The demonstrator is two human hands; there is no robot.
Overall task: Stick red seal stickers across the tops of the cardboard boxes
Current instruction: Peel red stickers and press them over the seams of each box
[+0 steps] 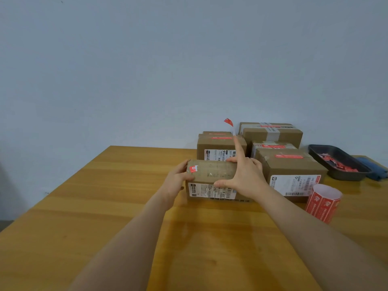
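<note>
Here both hands clamp the near cardboard box (212, 179) on the bench (105, 206), probably to square it for sealing. The left hand (178, 179) wraps its left end; the right hand (245, 177) presses the right end, index finger raised with a red seal sticker (229, 123) stuck to its tip, kept clear, ready to lay across the top

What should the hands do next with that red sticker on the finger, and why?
Probably bring the right hand down and press the red sticker, stuck to its raised fingertip, across the top of the front box. Both hands already grip that box, and the boxes behind already wear red seals.
</note>
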